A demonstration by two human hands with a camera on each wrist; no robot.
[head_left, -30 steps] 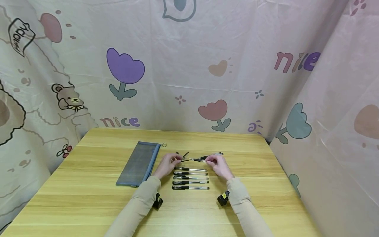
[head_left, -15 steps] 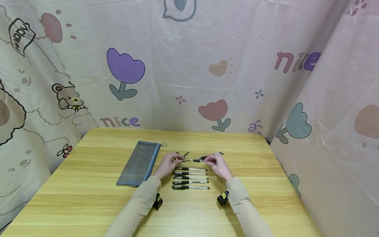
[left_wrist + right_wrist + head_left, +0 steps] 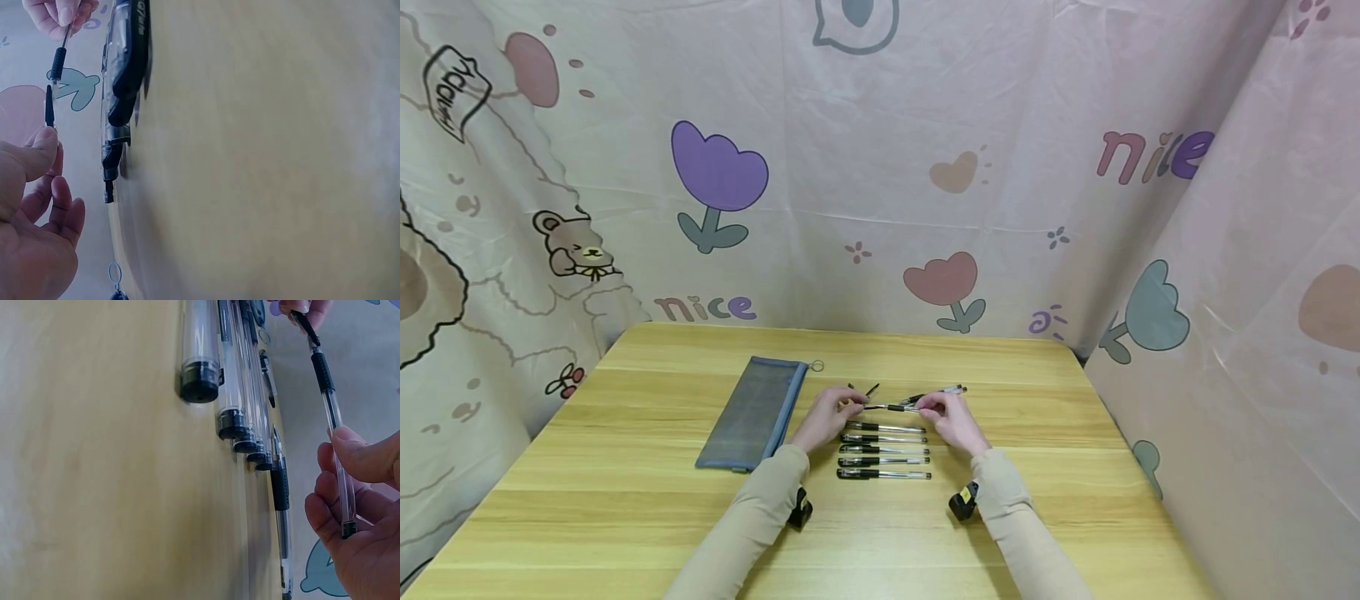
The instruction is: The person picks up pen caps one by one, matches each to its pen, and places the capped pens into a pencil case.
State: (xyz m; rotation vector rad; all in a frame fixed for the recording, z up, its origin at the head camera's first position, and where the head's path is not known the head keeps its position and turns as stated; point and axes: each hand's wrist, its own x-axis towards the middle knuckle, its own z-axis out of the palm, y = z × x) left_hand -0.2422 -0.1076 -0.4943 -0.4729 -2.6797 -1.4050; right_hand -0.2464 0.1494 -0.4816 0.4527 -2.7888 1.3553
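My left hand (image 3: 827, 418) pinches a black pen cap (image 3: 49, 106) between thumb and fingertips. In my right hand (image 3: 953, 418) is a clear-barrelled gel pen (image 3: 332, 409) with a black grip, held by thumb and fingers around the barrel. Cap and pen are lined up end to end, the pen's tip at the cap's mouth, above the table. Behind the right hand lies an uncapped pen (image 3: 280, 487). A loose black cap (image 3: 872, 390) lies just beyond the left fingertips. Nearer me, several capped pens (image 3: 883, 474) lie in a parallel row between the forearms.
A grey mesh zip pouch (image 3: 748, 417) with blue edging lies left of the left hand, its ring (image 3: 816, 366) at the far corner. Everything rests on a wooden table (image 3: 625, 517) that ends at a printed curtain (image 3: 850, 167) behind.
The gap between the pen's tip and the cap has closed as the two came together. Both hands otherwise stay in nearly the same place; the pens and pouch lie unchanged.
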